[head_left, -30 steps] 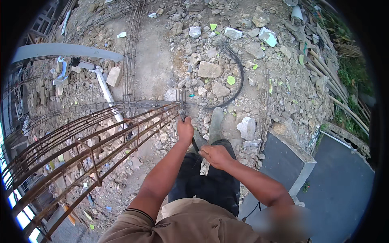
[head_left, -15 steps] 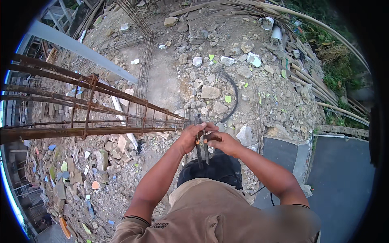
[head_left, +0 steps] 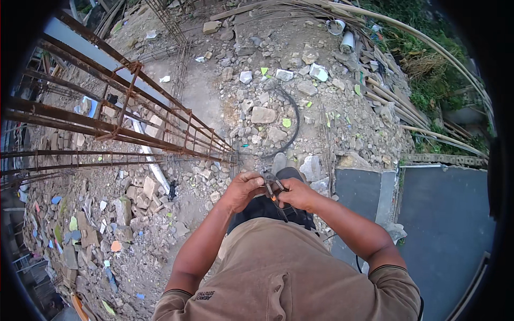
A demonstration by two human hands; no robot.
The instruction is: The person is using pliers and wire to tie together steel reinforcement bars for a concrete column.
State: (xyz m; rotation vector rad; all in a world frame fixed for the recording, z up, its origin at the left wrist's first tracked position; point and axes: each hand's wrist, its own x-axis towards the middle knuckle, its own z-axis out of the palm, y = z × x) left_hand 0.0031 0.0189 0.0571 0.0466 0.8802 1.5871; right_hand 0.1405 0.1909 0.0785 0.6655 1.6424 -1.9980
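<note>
1. Dark metal pincers [head_left: 273, 198] with an orange-marked handle are up between the person's hands, just past the hem of the brown cloth shirt [head_left: 246, 262].
2. The right hand [head_left: 300, 195] has its fingers wrapped round them.
3. The left hand [head_left: 243, 190] curls its fingers beside them; from here I can't tell whether they grasp.
4. Beyond, a curved black cable [head_left: 297, 120] lies on the stony grey-brown ground [head_left: 198, 101].
5. A smooth grey slab [head_left: 444, 224] borders that ground's near right corner.
</note>
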